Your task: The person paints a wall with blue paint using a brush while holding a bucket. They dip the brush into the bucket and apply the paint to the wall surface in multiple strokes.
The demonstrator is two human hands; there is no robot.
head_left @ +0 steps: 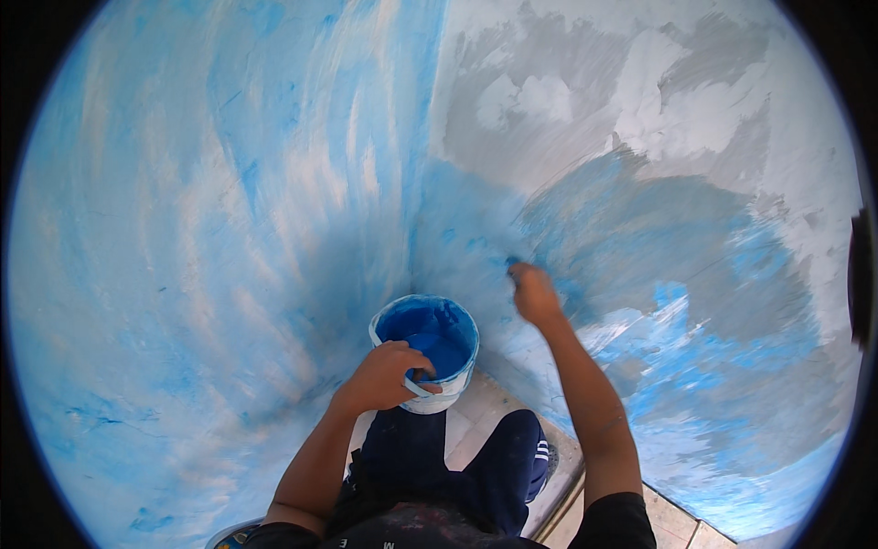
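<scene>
A white bucket with blue paint inside hangs in front of my knees. My left hand is closed on its near left rim and handle, with the fingertips curled over the edge. Off to the right, my right hand is closed around a small blue-stained painting tool. Most of that tool is hidden by the fingers, so its exact kind does not show. Its end is at the wall, which is blue near the corner.
A streaky blue and white wall fills the left side. The right wall has grey patches above and blue strokes lower down. Pale floor tiles show at the lower right. A dark object sits at the far right edge.
</scene>
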